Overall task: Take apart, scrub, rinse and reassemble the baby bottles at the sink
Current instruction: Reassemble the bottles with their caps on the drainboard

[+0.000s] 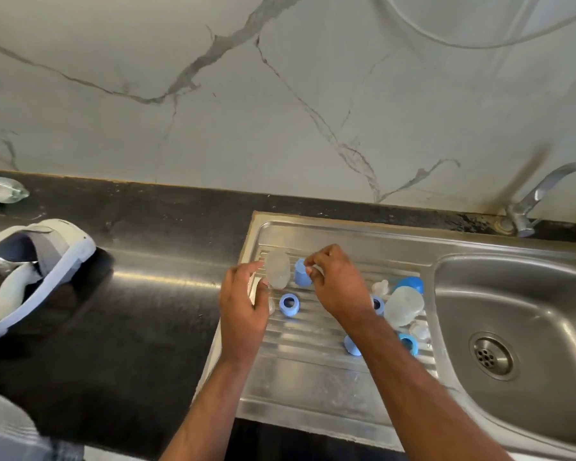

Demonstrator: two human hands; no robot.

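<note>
Baby bottle parts lie spread over the steel drainboard (313, 371) left of the sink basin (519, 314). My left hand (243, 301) grips a clear bottle body (277, 269), thumb and fingers curled round its side. My right hand (333, 281) pinches the top edge of a light blue cap (301, 277) right beside that bottle. A blue screw ring (289, 304) lies between my hands. By the basin sit a second clear bottle (403, 306), a darker blue cap (411, 283), clear teats (379, 287), two more blue rings (409, 342) and another blue cap (352, 346).
A steel tap (539, 194) rises at the back right above the basin with its drain (489, 356). On the black counter (147, 294) to the left lies a white and grey headset (40, 261). A clear plastic bottle (4, 191) lies at the far left by the marble wall.
</note>
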